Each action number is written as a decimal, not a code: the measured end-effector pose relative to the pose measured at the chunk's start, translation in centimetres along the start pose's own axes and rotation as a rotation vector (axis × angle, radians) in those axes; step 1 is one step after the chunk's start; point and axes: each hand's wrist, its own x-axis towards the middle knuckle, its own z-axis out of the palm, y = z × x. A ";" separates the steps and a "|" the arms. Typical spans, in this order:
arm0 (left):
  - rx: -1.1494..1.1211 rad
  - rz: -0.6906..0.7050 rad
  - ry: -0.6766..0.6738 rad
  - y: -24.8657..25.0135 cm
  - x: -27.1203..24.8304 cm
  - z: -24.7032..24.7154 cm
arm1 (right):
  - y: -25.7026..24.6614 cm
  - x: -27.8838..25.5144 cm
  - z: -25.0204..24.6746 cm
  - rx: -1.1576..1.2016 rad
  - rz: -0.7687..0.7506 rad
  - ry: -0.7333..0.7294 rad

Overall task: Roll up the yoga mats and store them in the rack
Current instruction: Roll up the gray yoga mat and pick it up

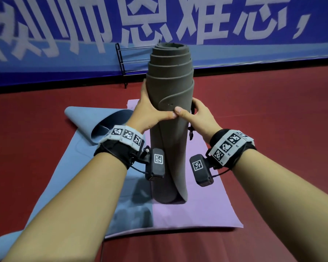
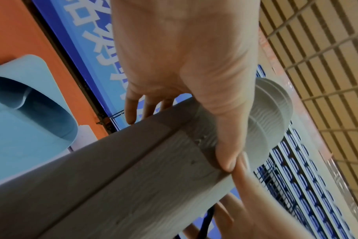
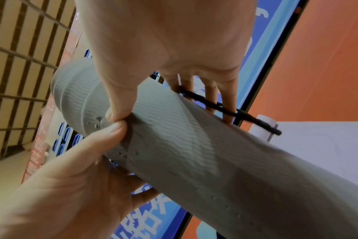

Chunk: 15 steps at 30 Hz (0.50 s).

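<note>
I hold the grey mat [image 1: 169, 103] standing upright on its end, and its lower end rests on the pink mat [image 1: 197, 208]. My left hand [image 1: 150, 110] is wrapped around the left side of the grey mat and my right hand [image 1: 199, 114] around its right side, both about the middle of its height, and my two thumbs meet at the front, pressing on the loose outer edge. A black strap [image 3: 225, 107] lies across the fingers of my right hand, against the grey mat.

I think the roll is telescoped at the top, the inner layers standing higher than the outer ones. To do this step well, I should keep the thumbs on the edge and tap the grey mat down to even the layers, then bind it with the strap.

The rack [image 1: 129, 61] stands behind the grey mat, and the blue mat [image 1: 80, 148] lies to the left of it, not yet rolled
</note>
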 end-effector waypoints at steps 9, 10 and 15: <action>-0.189 0.033 0.214 4.0 1.1 -2.6 | -0.1 -0.1 1.0 -0.055 -0.037 -0.033; -0.157 0.055 0.187 4.3 1.1 -2.8 | -0.1 -0.1 1.3 -0.058 -0.039 -0.042; 0.066 0.175 0.223 5.2 0.7 -2.9 | 0.6 -0.6 2.8 -0.332 -0.098 -0.071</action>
